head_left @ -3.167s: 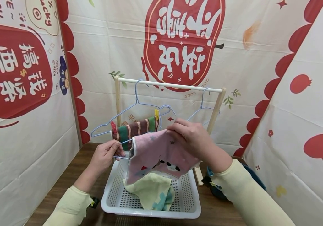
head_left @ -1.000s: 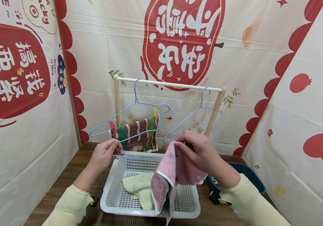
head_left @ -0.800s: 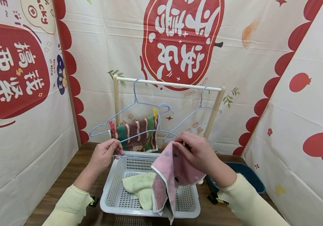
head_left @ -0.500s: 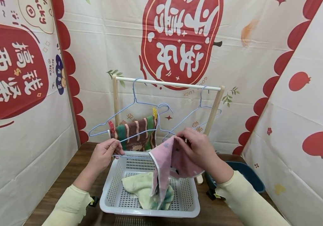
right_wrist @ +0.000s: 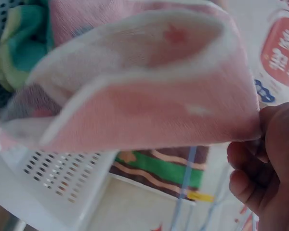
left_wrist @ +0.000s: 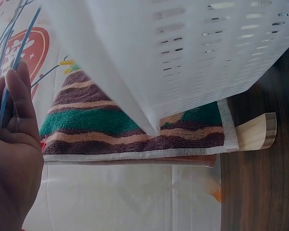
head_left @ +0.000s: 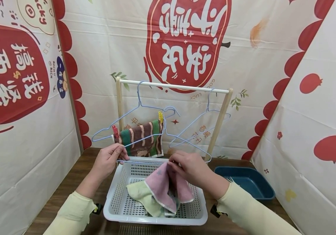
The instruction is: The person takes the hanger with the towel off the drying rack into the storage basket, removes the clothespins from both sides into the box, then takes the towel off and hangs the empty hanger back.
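My left hand (head_left: 106, 161) grips one end of a blue wire hanger (head_left: 144, 139), which is held tilted over the basket's back rim. My right hand (head_left: 190, 166) pinches a pink towel (head_left: 159, 182) by its upper part; in the right wrist view the towel (right_wrist: 149, 110) hangs folded from the fingertips. Its lower end is over a pale green towel (head_left: 141, 195) lying in the white perforated basket (head_left: 112, 209). No cloth lies on the held hanger. Behind it a striped brown and green towel (head_left: 144, 135) hangs, clipped by red (head_left: 115, 131) and yellow (head_left: 160, 116) clothespins.
A small wooden rack with a white bar (head_left: 174, 86) stands behind the basket. One hanger (head_left: 126, 114) bears the striped towel; another hanger (head_left: 191, 125) hangs bare at the right. A dark blue tray (head_left: 256, 184) sits on the wooden table at right.
The pink towel was draped over the held hanger at first; my right hand has pulled it off and lowered it into the basket area. My left hand keeps its grip on the hanger.
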Action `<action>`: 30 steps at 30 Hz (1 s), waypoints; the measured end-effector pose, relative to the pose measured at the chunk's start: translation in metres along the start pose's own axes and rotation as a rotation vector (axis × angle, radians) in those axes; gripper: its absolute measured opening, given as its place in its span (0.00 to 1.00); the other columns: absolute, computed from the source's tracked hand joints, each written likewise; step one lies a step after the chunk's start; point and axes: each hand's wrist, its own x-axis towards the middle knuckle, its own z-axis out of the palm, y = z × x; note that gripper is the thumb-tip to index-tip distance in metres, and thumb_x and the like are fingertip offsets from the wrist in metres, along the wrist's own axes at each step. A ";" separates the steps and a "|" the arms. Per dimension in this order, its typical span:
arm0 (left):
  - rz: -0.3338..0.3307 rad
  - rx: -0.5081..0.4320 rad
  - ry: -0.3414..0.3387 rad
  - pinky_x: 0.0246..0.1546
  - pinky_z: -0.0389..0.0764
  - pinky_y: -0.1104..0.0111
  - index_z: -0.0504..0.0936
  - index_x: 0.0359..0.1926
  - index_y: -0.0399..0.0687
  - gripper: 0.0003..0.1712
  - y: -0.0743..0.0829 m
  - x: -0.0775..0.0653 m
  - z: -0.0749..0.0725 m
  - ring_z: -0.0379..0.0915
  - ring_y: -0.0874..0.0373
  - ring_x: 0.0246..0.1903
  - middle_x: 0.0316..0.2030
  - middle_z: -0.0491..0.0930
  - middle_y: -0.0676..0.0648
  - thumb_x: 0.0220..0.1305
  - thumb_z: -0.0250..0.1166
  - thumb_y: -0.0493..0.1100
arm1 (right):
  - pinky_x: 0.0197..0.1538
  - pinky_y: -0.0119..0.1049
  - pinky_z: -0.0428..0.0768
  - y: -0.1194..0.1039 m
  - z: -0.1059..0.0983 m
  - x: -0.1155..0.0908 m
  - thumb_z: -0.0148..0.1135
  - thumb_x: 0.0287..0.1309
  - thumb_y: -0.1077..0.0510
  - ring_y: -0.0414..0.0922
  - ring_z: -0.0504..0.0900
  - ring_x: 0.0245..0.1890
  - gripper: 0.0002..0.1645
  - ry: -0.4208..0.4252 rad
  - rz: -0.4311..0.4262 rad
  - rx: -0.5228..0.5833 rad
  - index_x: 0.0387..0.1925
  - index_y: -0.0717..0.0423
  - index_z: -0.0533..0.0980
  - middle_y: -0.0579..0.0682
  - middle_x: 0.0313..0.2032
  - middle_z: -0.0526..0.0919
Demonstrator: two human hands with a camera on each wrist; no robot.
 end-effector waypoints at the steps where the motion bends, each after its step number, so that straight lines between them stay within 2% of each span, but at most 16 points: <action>1: 0.002 -0.001 0.000 0.34 0.91 0.66 0.84 0.44 0.35 0.13 0.000 0.000 0.000 0.86 0.51 0.31 0.33 0.89 0.44 0.88 0.56 0.37 | 0.35 0.32 0.84 -0.001 0.003 0.000 0.75 0.73 0.58 0.35 0.80 0.32 0.04 -0.043 0.005 0.001 0.43 0.48 0.85 0.39 0.37 0.85; 5: 0.008 -0.004 0.000 0.34 0.91 0.62 0.84 0.44 0.32 0.14 0.000 0.000 -0.001 0.86 0.51 0.30 0.33 0.89 0.44 0.88 0.55 0.36 | 0.37 0.31 0.83 -0.003 0.015 0.000 0.75 0.73 0.57 0.34 0.80 0.32 0.03 -0.200 -0.010 0.039 0.42 0.46 0.86 0.37 0.37 0.85; 10: 0.009 -0.003 -0.001 0.36 0.92 0.61 0.84 0.44 0.36 0.13 -0.001 -0.001 -0.003 0.87 0.52 0.31 0.33 0.89 0.45 0.88 0.56 0.36 | 0.40 0.29 0.82 -0.008 0.031 0.001 0.75 0.72 0.56 0.32 0.82 0.34 0.04 -0.361 -0.053 0.062 0.39 0.44 0.87 0.36 0.36 0.86; 14: 0.008 -0.005 -0.003 0.36 0.91 0.64 0.84 0.45 0.36 0.13 -0.001 -0.001 -0.004 0.87 0.53 0.32 0.33 0.90 0.45 0.88 0.56 0.36 | 0.38 0.26 0.79 -0.013 0.045 0.000 0.76 0.71 0.56 0.32 0.80 0.32 0.07 -0.466 -0.102 0.018 0.34 0.44 0.85 0.36 0.32 0.84; 20: 0.013 -0.005 -0.008 0.35 0.92 0.60 0.84 0.45 0.36 0.13 -0.002 -0.001 -0.005 0.87 0.53 0.32 0.33 0.90 0.45 0.88 0.56 0.36 | 0.34 0.20 0.74 -0.023 0.059 -0.005 0.78 0.67 0.54 0.29 0.74 0.27 0.10 -0.584 -0.158 0.020 0.30 0.44 0.84 0.34 0.27 0.79; 24: 0.019 -0.006 -0.007 0.35 0.92 0.61 0.84 0.45 0.36 0.12 -0.003 -0.001 -0.005 0.87 0.53 0.31 0.33 0.90 0.45 0.87 0.56 0.36 | 0.41 0.15 0.76 -0.027 0.063 -0.010 0.78 0.66 0.60 0.26 0.78 0.31 0.05 -0.606 -0.235 0.067 0.39 0.45 0.90 0.36 0.32 0.85; 28: 0.023 -0.007 -0.005 0.35 0.92 0.60 0.84 0.45 0.34 0.12 -0.004 -0.001 -0.005 0.87 0.53 0.31 0.33 0.90 0.45 0.87 0.57 0.36 | 0.48 0.13 0.76 -0.029 0.062 -0.014 0.77 0.63 0.66 0.26 0.83 0.38 0.17 -0.642 -0.285 0.094 0.51 0.48 0.91 0.38 0.40 0.90; 30: 0.023 -0.009 -0.003 0.35 0.92 0.60 0.84 0.45 0.33 0.13 -0.004 -0.001 -0.006 0.87 0.53 0.31 0.33 0.90 0.45 0.87 0.57 0.36 | 0.50 0.13 0.76 -0.029 0.061 -0.016 0.77 0.64 0.66 0.26 0.84 0.41 0.20 -0.664 -0.261 0.119 0.55 0.49 0.91 0.38 0.44 0.91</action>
